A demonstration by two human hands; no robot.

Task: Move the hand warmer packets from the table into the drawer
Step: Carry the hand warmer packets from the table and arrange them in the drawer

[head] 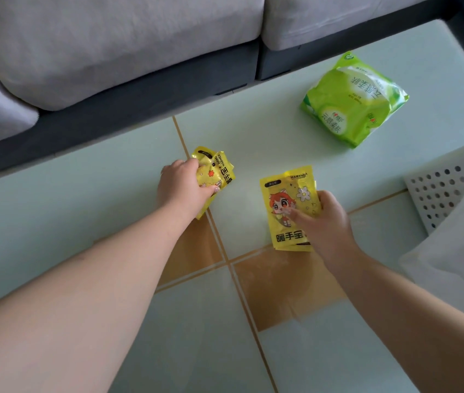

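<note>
my left hand grips a crumpled yellow packet at frame centre, while my right hand pinches a packet stack, long axis running top to bottom, on the table.

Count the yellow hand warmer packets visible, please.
2 bunches: crumpled yellow foil packets gripped by the left hand; a flat yellow stack held by the right hand. Overlapping hides the exact number.
</note>
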